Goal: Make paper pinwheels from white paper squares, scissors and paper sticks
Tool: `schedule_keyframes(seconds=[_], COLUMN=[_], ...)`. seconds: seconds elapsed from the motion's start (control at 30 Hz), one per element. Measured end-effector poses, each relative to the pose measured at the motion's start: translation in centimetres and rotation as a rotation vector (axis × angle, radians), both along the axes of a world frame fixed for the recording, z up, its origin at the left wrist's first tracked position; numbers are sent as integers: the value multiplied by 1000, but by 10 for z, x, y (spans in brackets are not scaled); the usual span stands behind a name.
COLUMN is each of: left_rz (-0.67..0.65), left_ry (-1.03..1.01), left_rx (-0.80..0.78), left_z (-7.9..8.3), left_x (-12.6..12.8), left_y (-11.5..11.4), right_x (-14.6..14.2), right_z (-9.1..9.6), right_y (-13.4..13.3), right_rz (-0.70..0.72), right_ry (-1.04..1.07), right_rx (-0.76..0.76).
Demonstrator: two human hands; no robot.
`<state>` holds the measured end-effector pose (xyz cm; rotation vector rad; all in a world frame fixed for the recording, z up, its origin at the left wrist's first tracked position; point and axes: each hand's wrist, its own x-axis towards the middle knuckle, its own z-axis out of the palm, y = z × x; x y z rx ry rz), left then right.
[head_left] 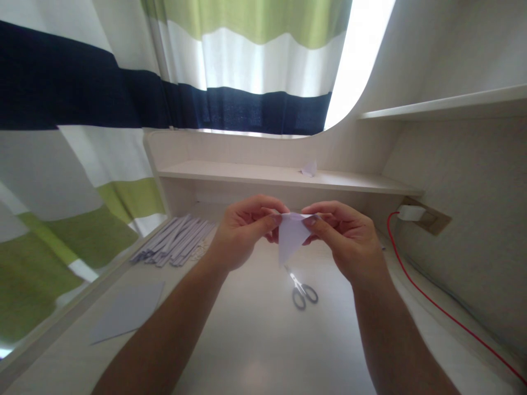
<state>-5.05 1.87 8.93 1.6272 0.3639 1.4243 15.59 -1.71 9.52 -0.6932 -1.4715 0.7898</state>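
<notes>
A small folded piece of white paper (291,237) is held up above the desk, its lower end narrowing to a point. My left hand (247,227) pinches its top left corner between thumb and fingers. At the top right corner, my right hand (343,233) grips the same paper in a like pinch. Just below the paper's tip, a pair of scissors (302,291) with grey handles lies on the desk, touched by neither hand.
Left of my hands lies a pile of folded paper strips (175,241). Nearer me is a flat stack of white paper (129,312). A crumpled paper piece (308,168) sits on the back shelf (247,173). On the right, a red cable (428,302) runs from a white plug (411,213).
</notes>
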Motion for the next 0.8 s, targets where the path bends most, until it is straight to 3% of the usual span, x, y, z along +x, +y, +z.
schedule_keyframes(seconds=[0.3, 0.53, 0.8], left_rz=[-45, 42, 78], left_ry=[14, 7, 50], left_rx=[-17, 40, 48], left_z=[-1, 0, 1], left_x=[-3, 1, 3], left_y=[0, -4, -7], right_x=[1, 0, -6], right_z=[-1, 1, 2], right_y=[-2, -2, -7], right_rz=[-8, 21, -68], right_ry=[-4, -11, 7], right_rx=[53, -51, 26])
